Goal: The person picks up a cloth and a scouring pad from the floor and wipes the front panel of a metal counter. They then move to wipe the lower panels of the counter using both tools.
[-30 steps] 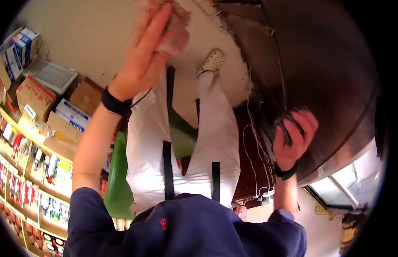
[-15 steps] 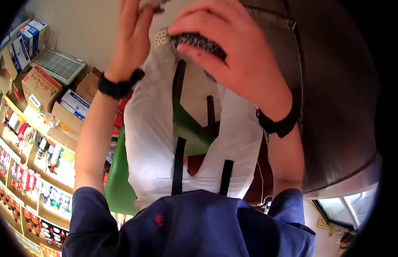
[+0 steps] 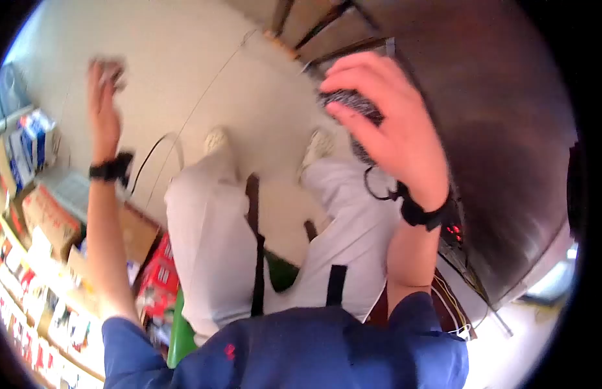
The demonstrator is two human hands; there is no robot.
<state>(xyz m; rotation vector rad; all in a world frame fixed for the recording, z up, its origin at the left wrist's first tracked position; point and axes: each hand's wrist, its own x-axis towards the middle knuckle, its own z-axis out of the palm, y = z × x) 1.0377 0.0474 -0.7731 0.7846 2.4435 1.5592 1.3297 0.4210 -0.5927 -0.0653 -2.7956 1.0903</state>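
Note:
My right hand [image 3: 388, 123] is raised at the upper right, its fingers curled round a dark, speckled, fuzzy object [image 3: 353, 107]. Over the floor at the upper left is my left hand [image 3: 105, 110], with a small brownish-grey item [image 3: 111, 70] at its blurred fingertips. What that item is cannot be made out. Black bands circle both wrists. Between the arms are my legs in light trousers [image 3: 207, 240], with dark straps hanging over them.
A large dark brown surface [image 3: 508, 142] fills the right side. Shelves with small goods [image 3: 28, 324], cartons [image 3: 51, 214] and a red package [image 3: 159, 275] stand at the left. Pale floor [image 3: 165, 71] and dark furniture legs [image 3: 314, 29] lie ahead.
My hands have moved apart, the left toward the left edge and the right slightly right and down. The view has shifted, showing more floor and both shoes. The right hand still holds the fuzzy object.

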